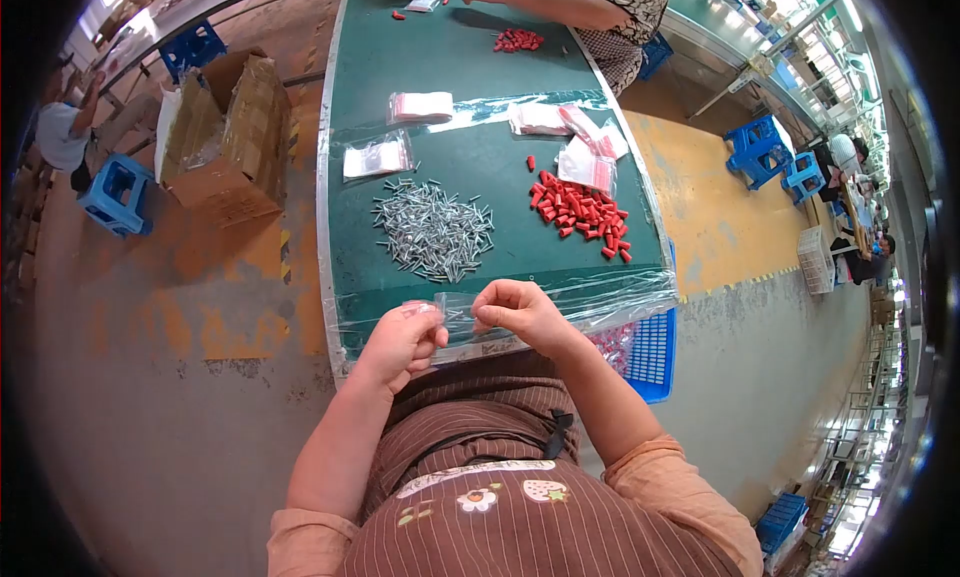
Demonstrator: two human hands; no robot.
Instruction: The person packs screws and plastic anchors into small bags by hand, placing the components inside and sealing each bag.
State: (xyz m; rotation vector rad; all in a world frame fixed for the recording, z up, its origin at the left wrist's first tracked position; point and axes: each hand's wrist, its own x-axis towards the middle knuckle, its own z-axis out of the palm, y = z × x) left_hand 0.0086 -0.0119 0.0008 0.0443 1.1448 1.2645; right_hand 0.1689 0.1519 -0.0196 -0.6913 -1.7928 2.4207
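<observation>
A small clear plastic bag (458, 310) is stretched between my two hands at the table's near edge. My left hand (404, 339) pinches its left side, with the fingers curled. At its right side, my right hand (522, 315) grips it between thumb and forefinger. Whether anything lies inside the bag, I cannot make out. Just beyond my hands spreads a heap of silver screws (433, 229). To its right lies a pile of red plastic caps (578, 215), partly under a bundle of bags (588, 165).
Stacks of small bags (420, 107) lie farther up the green table (460, 57). A blue basket (652, 355) with filled bags hangs near the right edge. A co-worker (625, 17) works at the far end. A cardboard box (230, 142) and blue stool (118, 194) stand left.
</observation>
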